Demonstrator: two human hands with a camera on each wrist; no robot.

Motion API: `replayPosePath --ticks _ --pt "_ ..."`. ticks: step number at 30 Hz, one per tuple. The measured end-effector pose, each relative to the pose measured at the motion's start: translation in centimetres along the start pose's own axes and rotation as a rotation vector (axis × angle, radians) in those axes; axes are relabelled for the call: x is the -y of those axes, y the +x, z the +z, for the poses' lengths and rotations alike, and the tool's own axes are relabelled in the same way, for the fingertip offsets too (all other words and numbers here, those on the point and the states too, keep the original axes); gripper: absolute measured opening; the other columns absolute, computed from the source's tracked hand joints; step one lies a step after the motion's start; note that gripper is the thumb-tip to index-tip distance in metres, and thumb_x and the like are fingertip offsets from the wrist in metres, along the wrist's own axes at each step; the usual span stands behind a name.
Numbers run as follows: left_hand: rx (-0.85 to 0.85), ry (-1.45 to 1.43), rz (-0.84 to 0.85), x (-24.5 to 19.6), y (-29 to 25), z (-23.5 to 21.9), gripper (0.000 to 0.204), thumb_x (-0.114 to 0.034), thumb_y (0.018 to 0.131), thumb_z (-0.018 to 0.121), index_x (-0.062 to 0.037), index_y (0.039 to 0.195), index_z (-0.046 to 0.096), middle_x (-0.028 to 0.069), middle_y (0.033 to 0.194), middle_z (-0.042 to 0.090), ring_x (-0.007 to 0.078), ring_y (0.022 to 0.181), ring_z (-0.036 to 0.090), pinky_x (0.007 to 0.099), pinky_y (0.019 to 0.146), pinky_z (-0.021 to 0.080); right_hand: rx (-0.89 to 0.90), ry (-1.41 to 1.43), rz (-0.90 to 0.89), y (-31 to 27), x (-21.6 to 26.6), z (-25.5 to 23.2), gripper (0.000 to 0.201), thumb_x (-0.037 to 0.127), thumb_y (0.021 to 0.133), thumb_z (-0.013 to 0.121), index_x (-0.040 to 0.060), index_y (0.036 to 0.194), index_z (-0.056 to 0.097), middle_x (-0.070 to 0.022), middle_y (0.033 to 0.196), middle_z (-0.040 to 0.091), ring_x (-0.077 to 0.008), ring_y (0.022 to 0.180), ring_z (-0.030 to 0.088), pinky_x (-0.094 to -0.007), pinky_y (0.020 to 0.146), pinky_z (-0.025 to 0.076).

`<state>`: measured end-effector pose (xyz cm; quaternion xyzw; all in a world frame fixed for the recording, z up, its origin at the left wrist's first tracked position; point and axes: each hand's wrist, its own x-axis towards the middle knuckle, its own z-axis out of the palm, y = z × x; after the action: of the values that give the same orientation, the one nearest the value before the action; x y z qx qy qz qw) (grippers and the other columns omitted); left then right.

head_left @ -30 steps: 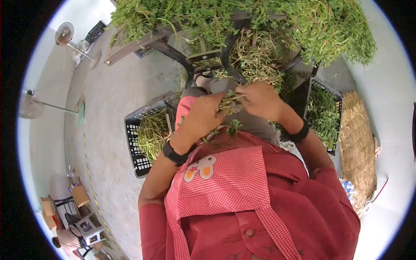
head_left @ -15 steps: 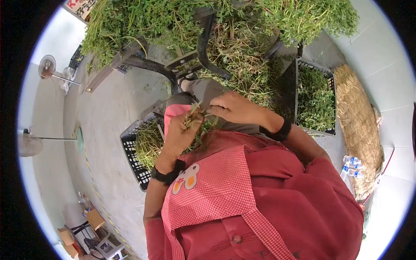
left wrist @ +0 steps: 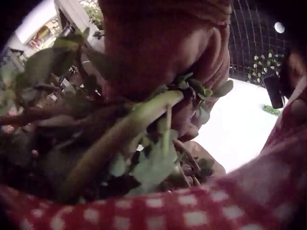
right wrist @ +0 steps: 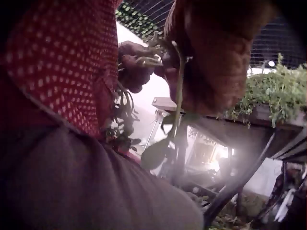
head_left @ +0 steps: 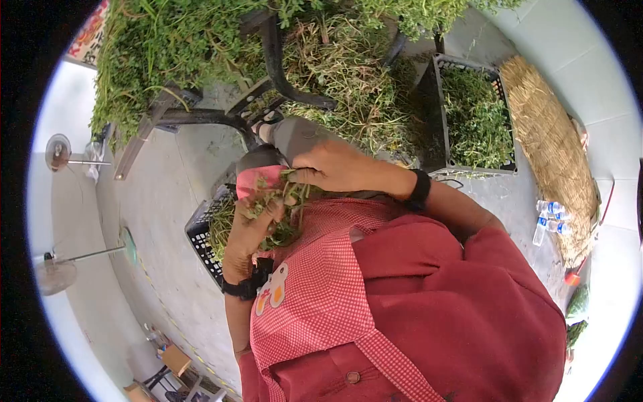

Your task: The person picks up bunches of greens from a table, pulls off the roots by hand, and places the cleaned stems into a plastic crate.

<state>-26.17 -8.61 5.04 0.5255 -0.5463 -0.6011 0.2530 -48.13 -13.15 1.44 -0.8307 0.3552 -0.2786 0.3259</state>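
My left hand [head_left: 249, 234] grips a small bunch of leafy green stems [head_left: 287, 234] above the lap, over the checked apron. A thick pale stem [left wrist: 124, 129] and broad leaves stick out of this hand in the left wrist view. My right hand [head_left: 338, 167] is close beside it, fingers curled in and pinching stems at the top of the bunch. From the right wrist view, a single leafy stem [right wrist: 178, 100] hangs down at the right hand's fingers. The left hand's fingers [right wrist: 135, 67] show just across from it, with cut stem ends between the two hands.
A table heaped with greens [head_left: 181, 53] stands in front. Below it lies a pile of trimmed stalks [head_left: 355, 80]. One black crate [head_left: 201, 244] sits at the left leg; another crate of greens [head_left: 434, 114] is at right, near a straw roll [head_left: 546, 147] and water bottles [head_left: 550, 218].
The torso and view have turned, and both hands have shifted left and down towards the left thigh. The right hand has moved in against the bunch, which stays in the left hand.
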Motion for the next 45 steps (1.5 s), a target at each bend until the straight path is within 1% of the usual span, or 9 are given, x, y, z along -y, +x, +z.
replayPosePath --ticks 12,15,17,24,28,31,35,39,45 --pt "-0.167 0.849 0.522 1.9 1.6 1.7 0.028 -0.008 0.073 0.062 0.0008 0.099 0.058 0.0150 0.085 0.062 0.0323 0.074 0.061 0.0339 0.066 0.048 0.002 -0.054 0.119 -1.4 4.0 0.6 0.026 0.025 0.076 0.055 0.0015 0.071 0.063 -0.0200 0.071 0.062 -0.0357 0.065 0.061 -0.0474 0.059 0.048" --pt "-0.060 0.768 0.520 2.0 1.7 0.5 0.033 -0.013 0.073 0.065 -0.0004 0.102 0.057 0.0131 0.089 0.063 0.0298 0.076 0.062 0.0351 0.066 0.048 0.184 0.447 -0.244 -1.6 6.6 -1.2 0.032 0.031 0.086 0.054 0.0008 0.077 0.057 -0.0167 0.063 0.056 -0.0359 0.057 0.055 -0.0437 0.053 0.044" --pt "-0.183 0.569 0.426 2.1 2.4 -0.1 0.024 -0.014 0.077 0.063 -0.0030 0.099 0.059 0.0082 0.087 0.062 0.0218 0.072 0.059 0.0304 0.063 0.046 -0.168 0.215 -0.413 -1.4 7.4 -1.4 0.037 0.039 0.088 0.053 0.0030 0.081 0.058 -0.0155 0.065 0.055 -0.0330 0.054 0.053 -0.0416 0.052 0.043" --pt "-0.509 -0.097 0.008 -1.5 0.3 -2.3 0.013 -0.018 0.086 0.062 -0.0069 0.093 0.061 -0.0026 0.084 0.058 0.0062 0.065 0.051 0.0213 0.056 0.040 -0.178 0.146 0.446 -3.5 -11.3 -0.7 0.033 0.034 0.086 0.052 0.0012 0.089 0.057 -0.0210 0.077 0.057 -0.0344 0.070 0.057 -0.0445 0.063 0.043" --pt "-0.645 -0.148 0.170 -2.5 0.3 -2.2 0.027 -0.033 0.083 0.064 -0.0094 0.095 0.062 -0.0020 0.078 0.055 0.0071 0.063 0.048 0.0219 0.054 0.038 -0.142 0.117 0.832 -7.3 -20.2 1.1 0.026 0.023 0.087 0.059 0.0039 0.104 0.060 -0.0136 0.090 0.065 -0.0270 0.080 0.061 -0.0382 0.070 0.048" --pt "-0.261 -0.619 0.147 -1.3 2.5 -2.5 0.017 -0.024 0.088 0.058 -0.0072 0.092 0.060 0.0013 0.075 0.059 0.0105 0.053 0.052 0.0207 0.043 0.040 -0.095 -0.094 0.848 -0.7 -18.0 -5.2 0.045 0.040 0.086 0.057 0.0034 0.113 0.056 -0.0166 0.104 0.063 -0.0290 0.087 0.061 -0.0395 0.078 0.047" --pt "-0.228 -0.690 0.157 -2.3 2.2 -0.6 0.024 -0.024 0.088 0.059 -0.0006 0.094 0.061 0.0055 0.069 0.063 0.0122 0.055 0.058 0.0240 0.048 0.046 -0.645 -0.331 0.140 7.0 -13.4 -10.7 0.044 0.039 0.085 0.058 0.0050 0.112 0.061 -0.0151 0.103 0.063 -0.0247 0.094 0.062 -0.0344 0.083 0.048" --pt "-0.225 -0.603 0.135 -1.7 2.5 0.3 0.016 -0.017 0.090 0.056 -0.0008 0.088 0.059 0.0075 0.060 0.059 0.0159 0.049 0.056 0.0273 0.044 0.047 -0.271 0.223 0.018 6.9 -0.1 -9.3 0.032 0.023 0.081 0.064 0.0061 0.108 0.062 -0.0107 0.111 0.061 -0.0207 0.102 0.058 -0.0293 0.081 0.048" --pt "-0.181 -0.614 0.208 -1.8 2.8 1.1 0.018 -0.016 0.086 0.062 0.0004 0.090 0.057 0.0075 0.073 0.063 0.0149 0.063 0.059 0.0260 0.054 0.050 -0.305 -0.068 -0.368 5.3 7.3 -3.0 0.037 0.019 0.066 0.073 0.0106 0.102 0.065 -0.0075 0.093 0.060 -0.0218 0.086 0.058 -0.0294 0.072 0.049"
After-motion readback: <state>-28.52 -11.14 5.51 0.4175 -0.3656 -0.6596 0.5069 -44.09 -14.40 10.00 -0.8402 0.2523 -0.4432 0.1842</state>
